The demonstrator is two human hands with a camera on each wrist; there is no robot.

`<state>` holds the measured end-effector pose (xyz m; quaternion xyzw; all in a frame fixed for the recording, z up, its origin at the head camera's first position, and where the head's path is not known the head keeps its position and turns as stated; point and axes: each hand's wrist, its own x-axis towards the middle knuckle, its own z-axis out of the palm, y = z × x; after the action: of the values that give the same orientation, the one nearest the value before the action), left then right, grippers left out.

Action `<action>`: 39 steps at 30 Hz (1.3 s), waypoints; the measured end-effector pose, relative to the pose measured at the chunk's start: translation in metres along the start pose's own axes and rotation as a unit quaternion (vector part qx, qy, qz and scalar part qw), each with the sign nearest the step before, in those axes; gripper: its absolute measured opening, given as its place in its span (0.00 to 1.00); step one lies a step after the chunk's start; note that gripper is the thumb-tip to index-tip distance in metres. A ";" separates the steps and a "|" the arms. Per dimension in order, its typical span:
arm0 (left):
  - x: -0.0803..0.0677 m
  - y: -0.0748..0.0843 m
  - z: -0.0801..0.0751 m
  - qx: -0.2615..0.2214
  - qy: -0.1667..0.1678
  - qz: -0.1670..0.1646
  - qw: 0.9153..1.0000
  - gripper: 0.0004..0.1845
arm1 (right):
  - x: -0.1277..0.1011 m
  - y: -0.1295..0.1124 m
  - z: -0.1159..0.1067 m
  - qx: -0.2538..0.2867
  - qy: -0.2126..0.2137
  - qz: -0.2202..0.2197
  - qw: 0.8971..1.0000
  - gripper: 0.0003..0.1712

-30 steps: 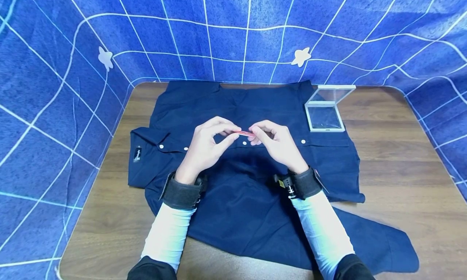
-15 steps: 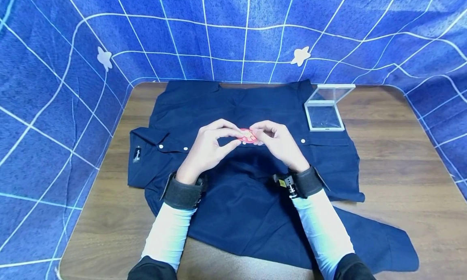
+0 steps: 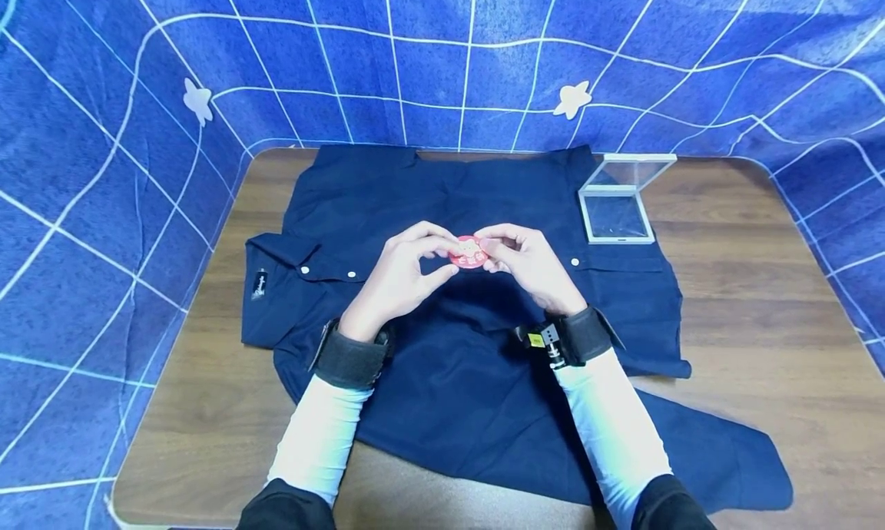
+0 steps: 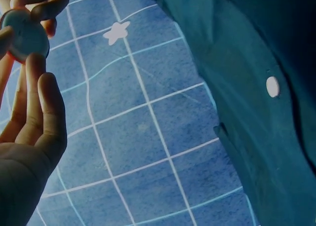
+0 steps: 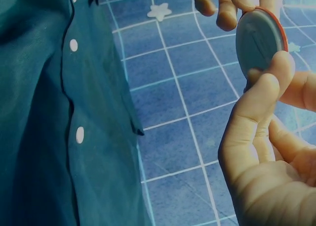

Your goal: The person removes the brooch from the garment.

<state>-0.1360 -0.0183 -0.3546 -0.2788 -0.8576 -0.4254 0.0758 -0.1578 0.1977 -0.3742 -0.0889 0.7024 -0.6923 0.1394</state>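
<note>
Head view — badge [image 3: 469,252] pinched between hands

Fingertips [image 4: 35,70] on a round badge [image 4: 25,34] beside navy shirt [image 4: 256,102]

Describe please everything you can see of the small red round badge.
The red badge is a small, flat disc with a pale picture on its red face; the details are too small to read. Its back looks plain and greyish in the wrist views. The left hand and right hand pinch its edges, holding it above the dark blue shirt.
</note>
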 end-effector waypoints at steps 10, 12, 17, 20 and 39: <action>0.014 -0.003 0.020 -0.032 0.005 -0.047 0.998 0.09 | 0.000 0.010 -0.028 -0.019 0.037 0.006 0.999 0.17; 0.018 -0.004 0.025 -0.048 -0.001 -0.071 0.996 0.09 | 0.001 0.010 -0.035 -0.027 0.050 0.006 0.998 0.17; 0.029 -0.005 0.038 -0.047 -0.015 -0.099 0.994 0.11 | 0.003 0.010 -0.052 -0.038 0.072 0.005 0.997 0.17; 0.037 -0.005 0.047 -0.045 -0.031 -0.098 0.994 0.12 | 0.002 0.010 -0.065 -0.043 0.089 0.005 0.995 0.18; 0.085 0.019 0.118 -0.072 -0.153 -0.085 0.982 0.12 | -0.013 0.022 -0.145 -0.015 0.177 -0.007 0.984 0.12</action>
<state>-0.1838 0.1172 -0.3847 -0.2719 -0.8468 -0.4429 -0.1129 -0.1900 0.3399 -0.3943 0.0285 0.7260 -0.6871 0.0064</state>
